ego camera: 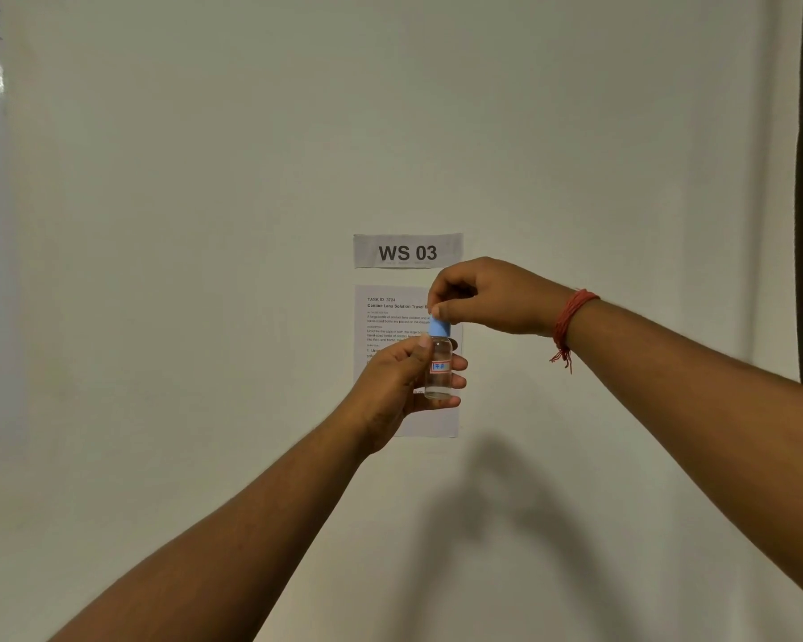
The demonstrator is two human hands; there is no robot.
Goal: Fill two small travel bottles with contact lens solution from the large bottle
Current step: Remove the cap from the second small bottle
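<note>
Standing upright at the centre of the frame, one small clear plastic travel bottle point(438, 367) with one light-blue screw cap point(439, 327) is held in mid-air. One left hand point(397, 386) wraps its body, thumb on the near side, fingertips curling round the right side. One right hand point(487, 296), a red thread bracelet point(570, 319) on its wrist, pinches the cap from above. Behind, two white paper sheets, a "WS 03" sign point(407, 251) and a task sheet point(390, 317), hang on the wall.

wall sign point(407, 251) reads "ws 03"; sheet point(390, 317) below reads "task id 3724".
</note>
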